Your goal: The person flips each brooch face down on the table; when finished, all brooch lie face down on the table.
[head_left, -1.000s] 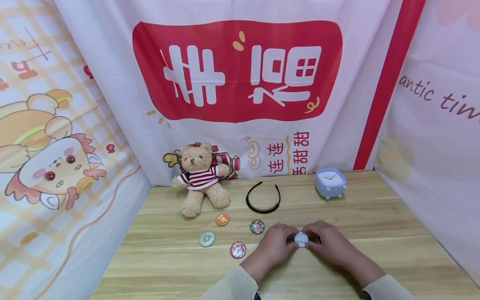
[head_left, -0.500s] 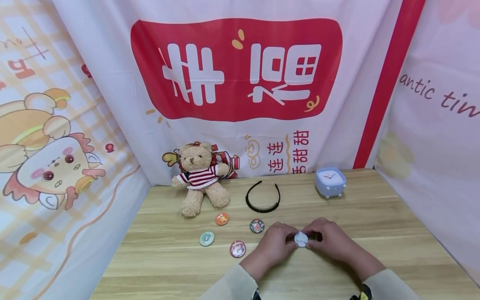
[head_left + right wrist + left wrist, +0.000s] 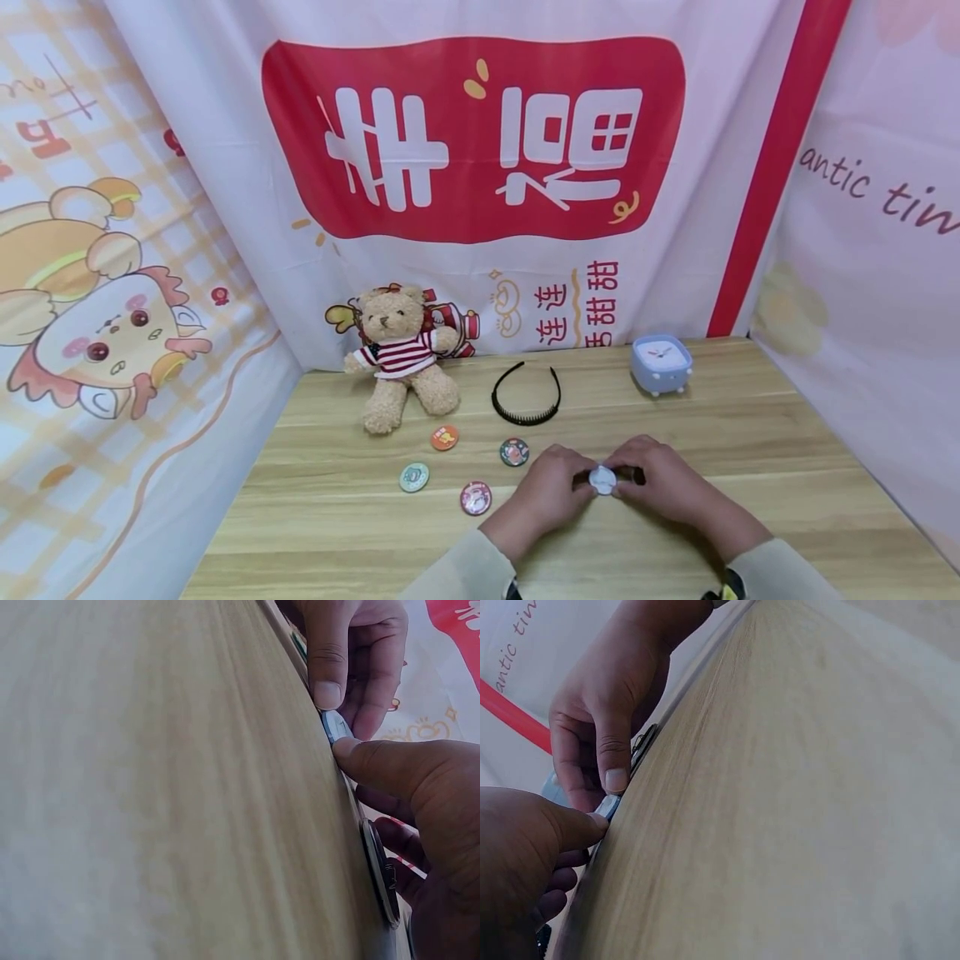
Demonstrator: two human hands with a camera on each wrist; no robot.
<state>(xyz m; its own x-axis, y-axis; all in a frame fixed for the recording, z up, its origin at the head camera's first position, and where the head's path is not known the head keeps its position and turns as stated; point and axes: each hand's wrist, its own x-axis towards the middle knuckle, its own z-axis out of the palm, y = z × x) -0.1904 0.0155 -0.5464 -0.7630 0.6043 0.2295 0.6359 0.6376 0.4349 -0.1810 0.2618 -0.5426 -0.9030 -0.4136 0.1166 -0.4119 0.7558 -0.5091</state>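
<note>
A wristwatch with a pale round face [image 3: 602,480] and a dark strap lies low over the table between both hands. My left hand [image 3: 551,490] pinches the left side of its case between thumb and fingers. From the right, my right hand [image 3: 663,485] pinches the opposite side in the same way. Dark strap [image 3: 636,475] shows beside the right fingers. In the left wrist view, the watch case [image 3: 608,805] sits between the two thumb tips, close to the wood. The right wrist view shows the case edge-on [image 3: 337,726], with both thumbs on it; the fingers hide much of the strap.
Several round badges, one of them orange [image 3: 445,438], lie left of the hands on the wooden table [image 3: 360,542]. Behind them are a teddy bear [image 3: 405,358] in a striped shirt and a black toothed headband [image 3: 527,417]. A blue clock [image 3: 661,367] stands at the back right.
Both hands keep hold of the watch in almost the same place. A little more of the dark strap shows beside the right fingers than one second ago.
</note>
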